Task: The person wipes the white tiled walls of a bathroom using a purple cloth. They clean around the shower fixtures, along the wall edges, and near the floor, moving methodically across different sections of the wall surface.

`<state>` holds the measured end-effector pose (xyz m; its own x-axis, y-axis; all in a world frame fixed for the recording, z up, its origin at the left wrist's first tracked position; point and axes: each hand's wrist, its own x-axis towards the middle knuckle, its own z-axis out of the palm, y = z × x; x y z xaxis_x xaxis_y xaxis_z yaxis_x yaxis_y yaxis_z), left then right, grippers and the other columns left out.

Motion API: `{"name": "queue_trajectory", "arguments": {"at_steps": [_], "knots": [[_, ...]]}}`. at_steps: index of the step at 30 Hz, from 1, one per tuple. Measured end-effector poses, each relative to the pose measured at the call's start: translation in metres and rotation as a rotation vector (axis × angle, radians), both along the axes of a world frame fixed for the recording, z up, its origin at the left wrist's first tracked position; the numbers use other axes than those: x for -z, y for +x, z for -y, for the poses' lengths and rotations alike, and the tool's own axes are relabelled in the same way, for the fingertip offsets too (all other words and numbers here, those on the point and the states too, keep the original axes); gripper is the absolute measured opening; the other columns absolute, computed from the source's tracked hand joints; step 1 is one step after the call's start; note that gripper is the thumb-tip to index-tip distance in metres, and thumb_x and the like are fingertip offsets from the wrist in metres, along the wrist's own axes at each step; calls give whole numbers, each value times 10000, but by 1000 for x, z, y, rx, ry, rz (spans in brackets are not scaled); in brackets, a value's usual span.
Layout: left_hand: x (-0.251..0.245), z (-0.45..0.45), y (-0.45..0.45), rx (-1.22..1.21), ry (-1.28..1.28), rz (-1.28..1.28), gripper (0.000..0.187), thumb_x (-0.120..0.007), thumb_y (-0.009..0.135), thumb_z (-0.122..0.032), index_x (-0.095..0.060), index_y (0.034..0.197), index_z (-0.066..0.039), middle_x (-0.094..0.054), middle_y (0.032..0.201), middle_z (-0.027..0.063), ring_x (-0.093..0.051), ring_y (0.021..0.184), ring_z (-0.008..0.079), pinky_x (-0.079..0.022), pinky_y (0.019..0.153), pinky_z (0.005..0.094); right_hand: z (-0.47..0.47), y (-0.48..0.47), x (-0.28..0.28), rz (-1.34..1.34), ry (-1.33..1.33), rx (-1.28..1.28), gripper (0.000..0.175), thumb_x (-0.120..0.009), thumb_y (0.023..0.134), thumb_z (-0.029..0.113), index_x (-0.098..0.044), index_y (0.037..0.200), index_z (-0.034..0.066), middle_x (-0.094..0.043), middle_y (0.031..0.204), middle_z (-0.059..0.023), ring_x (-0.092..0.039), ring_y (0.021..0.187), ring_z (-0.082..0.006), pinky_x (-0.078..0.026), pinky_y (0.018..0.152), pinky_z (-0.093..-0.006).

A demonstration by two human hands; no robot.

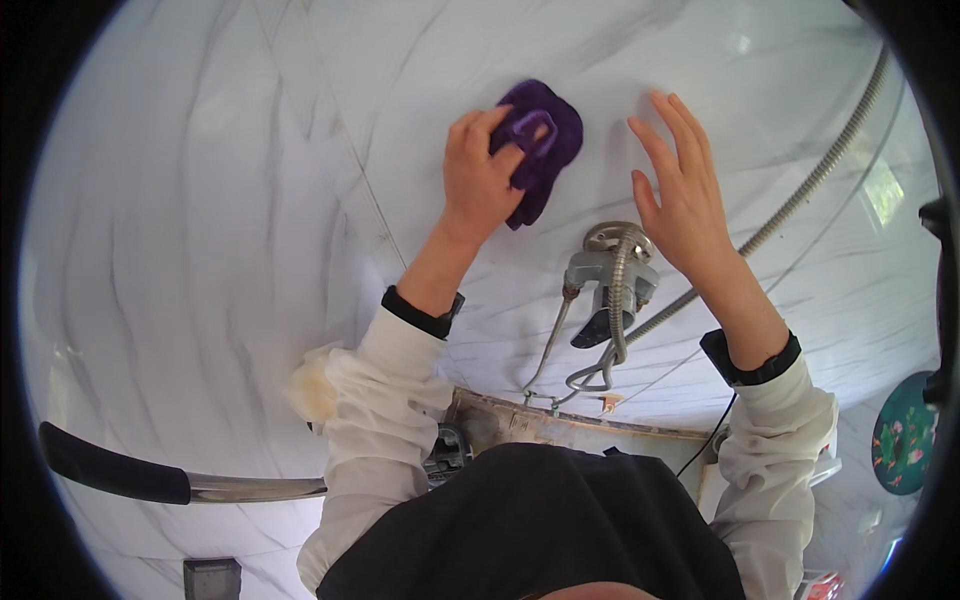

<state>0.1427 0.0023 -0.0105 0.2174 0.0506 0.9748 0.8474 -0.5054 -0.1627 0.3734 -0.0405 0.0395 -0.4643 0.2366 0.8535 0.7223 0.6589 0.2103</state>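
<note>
My left hand (pixel 480 169) grips a folded purple cloth (pixel 561 135) and presses it against a white, grey-veined marble-look wall (pixel 405 82). Part of the cloth is bunched between the fingers and thumb. To the right, my right hand (pixel 682 184) holds nothing, its fingers spread and raised at the wall; whether the fingertips touch it I cannot tell. Just below and between the hands, a metal mixer tap (pixel 607 281) with a dark lever is mounted on the wall. A ribbed metal hose (pixel 814 180) passes behind my right forearm towards the upper right.
A bar with a black grip (pixel 112 465) juts in at the left. Beside my left sleeve is a pale yellowish item (pixel 313 386), blurred. Thin pipes (pixel 551 337) run below the tap to a stained ledge (pixel 487 420). At the far right is a round green item with fish and flowers (pixel 904 435).
</note>
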Motion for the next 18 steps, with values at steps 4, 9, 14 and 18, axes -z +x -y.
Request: {"name": "queue_trajectory", "arguments": {"at_steps": [4, 9, 14, 18], "knots": [[-26, -11, -45, -46, 48, 407, 449, -742, 689, -146, -602, 1116, -134, -444, 1159, 155, -400, 1077, 347, -355, 935, 440, -2, -3, 4, -1, -22, -37, 462, -591, 716, -49, -529, 1163, 51, -369, 1357, -150, -335, 1284, -340, -343, 1020, -421], [-9, -24, -44, 111, 32, 748, 457, -718, 757, -230, -552, 1151, -68, -388, 1161, 186, -343, 1111, 360, -312, 964, 455, -10, 0, 17, 25, -9, -33, 435, -597, 685, -51, -536, 1110, 22, -381, 1324, -168, -356, 1255, -368, -373, 997, -433], [48, -1, 4, -50, -42, 330, 432, -724, 665, -132, -616, 1083, -108, -431, 1149, 164, -386, 1042, 348, -333, 908, 431, -12, 2, 24, 17, -2, -39, 417, -593, 680, -54, -547, 1088, 16, -394, 1313, -179, -364, 1250, -379, -380, 987, -442], [22, -6, 9, -100, 25, 406, 431, -711, 681, -106, -605, 1099, -114, -427, 1150, 175, -382, 1047, 362, -339, 909, 442, -8, 8, 25, 21, -40, -32, 395, -591, 688, -51, -557, 1076, 17, -390, 1316, -181, -361, 1255, -379, -379, 988, -441]]}}
